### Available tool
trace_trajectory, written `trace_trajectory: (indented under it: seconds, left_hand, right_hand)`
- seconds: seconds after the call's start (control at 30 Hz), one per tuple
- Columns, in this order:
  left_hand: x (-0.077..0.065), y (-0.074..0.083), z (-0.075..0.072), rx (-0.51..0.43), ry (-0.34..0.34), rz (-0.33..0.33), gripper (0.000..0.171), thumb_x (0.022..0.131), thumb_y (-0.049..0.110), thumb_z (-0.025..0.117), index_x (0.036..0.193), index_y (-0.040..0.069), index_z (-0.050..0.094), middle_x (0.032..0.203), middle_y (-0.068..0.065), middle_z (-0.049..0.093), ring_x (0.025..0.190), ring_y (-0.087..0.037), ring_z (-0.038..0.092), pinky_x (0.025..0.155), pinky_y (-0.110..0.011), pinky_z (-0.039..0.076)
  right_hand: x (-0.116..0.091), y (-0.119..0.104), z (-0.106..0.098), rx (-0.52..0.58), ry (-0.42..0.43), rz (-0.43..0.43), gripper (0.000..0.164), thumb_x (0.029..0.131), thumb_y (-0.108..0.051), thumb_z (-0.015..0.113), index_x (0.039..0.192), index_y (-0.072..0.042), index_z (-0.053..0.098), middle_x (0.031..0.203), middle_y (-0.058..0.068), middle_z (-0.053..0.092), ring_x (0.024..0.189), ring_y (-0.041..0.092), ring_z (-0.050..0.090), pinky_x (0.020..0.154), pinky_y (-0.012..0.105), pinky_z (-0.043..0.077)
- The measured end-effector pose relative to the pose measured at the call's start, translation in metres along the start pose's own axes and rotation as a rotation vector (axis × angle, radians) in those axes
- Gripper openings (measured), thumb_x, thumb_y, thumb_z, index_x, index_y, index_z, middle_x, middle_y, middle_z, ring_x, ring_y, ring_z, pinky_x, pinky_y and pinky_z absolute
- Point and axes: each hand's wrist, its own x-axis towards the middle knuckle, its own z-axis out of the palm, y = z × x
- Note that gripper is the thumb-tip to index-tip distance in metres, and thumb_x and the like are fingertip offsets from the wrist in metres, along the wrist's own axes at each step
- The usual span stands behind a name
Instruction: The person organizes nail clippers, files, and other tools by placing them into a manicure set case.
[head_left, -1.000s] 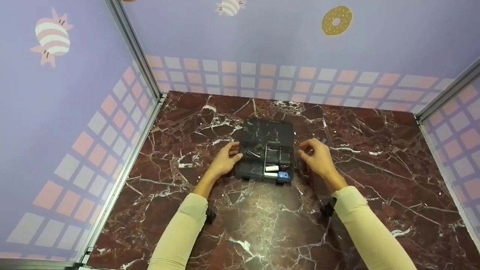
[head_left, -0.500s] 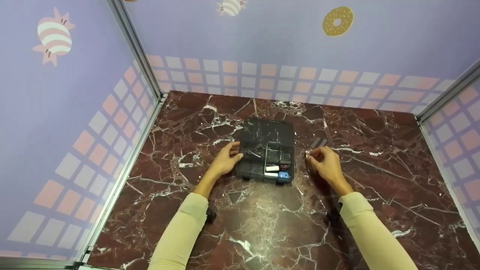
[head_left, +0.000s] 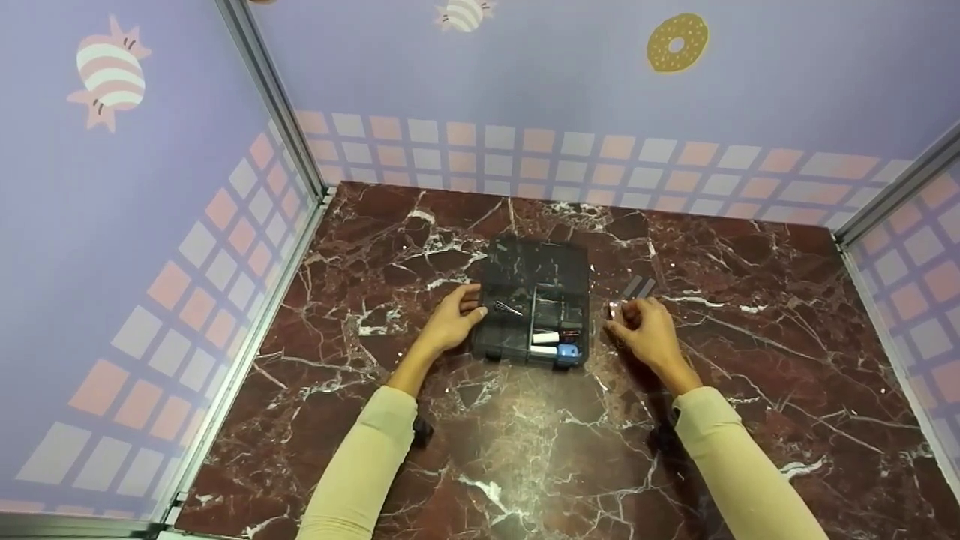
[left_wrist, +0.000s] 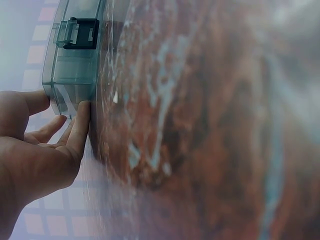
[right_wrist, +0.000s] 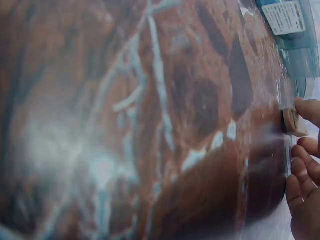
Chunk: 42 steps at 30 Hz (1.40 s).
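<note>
A see-through dark plastic box (head_left: 536, 262) with dividers lies on the marbled table. Inside show a white cylinder (head_left: 545, 338), a blue-ended white piece (head_left: 568, 351) and a small silvery thing (head_left: 508, 308). My left hand (head_left: 450, 321) rests at the box's left side, thumb and fingertips touching its wall; the left wrist view shows a black latch (left_wrist: 81, 34) nearby. Right of the box, my right hand (head_left: 649, 334) pinches a small light piece (head_left: 615, 310) between thumb and fingers. In the right wrist view this pinkish-tan block (right_wrist: 291, 122) is partly hidden, its kind unclear.
Two narrow grey strips (head_left: 639, 286) lie just beyond my right hand. A white printed label (right_wrist: 284, 18) is on the box. Lilac wall panels (head_left: 480, 90) with metal corner posts enclose the table's back and sides.
My right hand has moved right, away from the box's side, revealing the grey strips. The small piece in its fingers has been turned. My left hand and the box have stayed put.
</note>
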Motion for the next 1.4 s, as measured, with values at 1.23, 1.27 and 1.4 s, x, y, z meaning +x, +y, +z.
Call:
trace_trajectory:
  seconds: [1.23,1.27,1.4]
  left_hand:
    - [0.0,0.0,-0.001,0.015,-0.004,-0.023,0.054,0.108,0.014,0.064,0.158,0.003,0.046,0.151,-0.022,0.054,0.141,-0.035,0.053,0.116,-0.045,0.047]
    - [0.0,0.0,-0.001,0.018,-0.005,-0.028,0.054,0.108,0.015,0.064,0.158,0.004,0.046,0.152,-0.022,0.054,0.141,-0.035,0.053,0.116,-0.045,0.047]
    - [-0.001,0.0,-0.001,0.019,-0.004,-0.029,0.054,0.108,0.014,0.064,0.158,0.004,0.046,0.152,-0.022,0.053,0.141,-0.035,0.053,0.116,-0.045,0.047]
  right_hand:
    - [0.017,-0.081,0.004,0.152,0.003,-0.143,0.017,0.088,0.002,0.078,0.105,0.003,0.074,0.097,0.013,0.07,0.085,0.026,0.069,0.074,0.041,0.063]
    - [0.017,-0.084,0.006,0.155,-0.004,-0.148,0.017,0.088,0.002,0.079,0.105,0.003,0.074,0.096,0.013,0.07,0.084,0.026,0.069,0.074,0.041,0.063]
    - [0.017,-0.095,0.014,0.166,-0.033,-0.169,0.016,0.089,0.0,0.08,0.104,0.002,0.074,0.096,0.013,0.071,0.082,0.024,0.069,0.072,0.04,0.061]
